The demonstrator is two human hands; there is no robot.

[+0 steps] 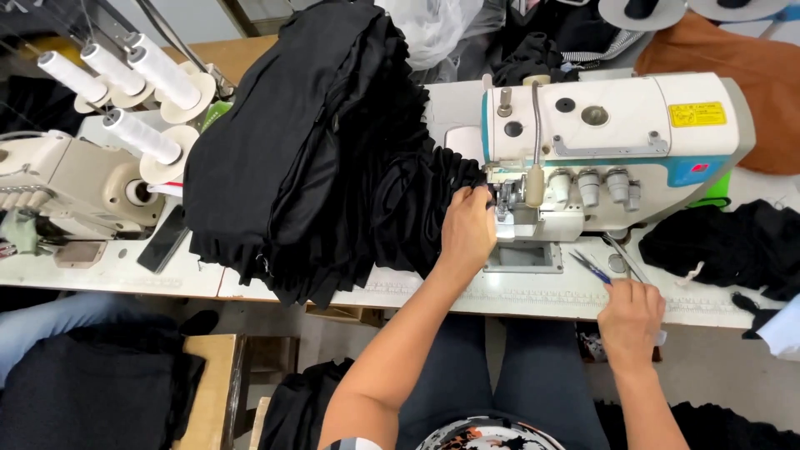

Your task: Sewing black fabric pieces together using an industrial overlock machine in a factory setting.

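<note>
Pressing on black fabric (417, 200) right at the needle area of the white sewing machine (612, 137), the left hand (468, 232) lies fingers curled over the cloth; whether it pinches any is hidden. The right hand (630, 321), at the table's front edge (517, 302), closes round blue-handled snips (593, 268), blades partly visible. Black fabric piles high toward the table's back-left, covering it.

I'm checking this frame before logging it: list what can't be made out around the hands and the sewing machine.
Head view:
- Needle area of the sewing machine: hidden behind the left hand and black fabric.
- Right hand fingertips: curled under; contact with the blue-handled snips unclear.
- Yellow label on the machine: too small to read.
</note>
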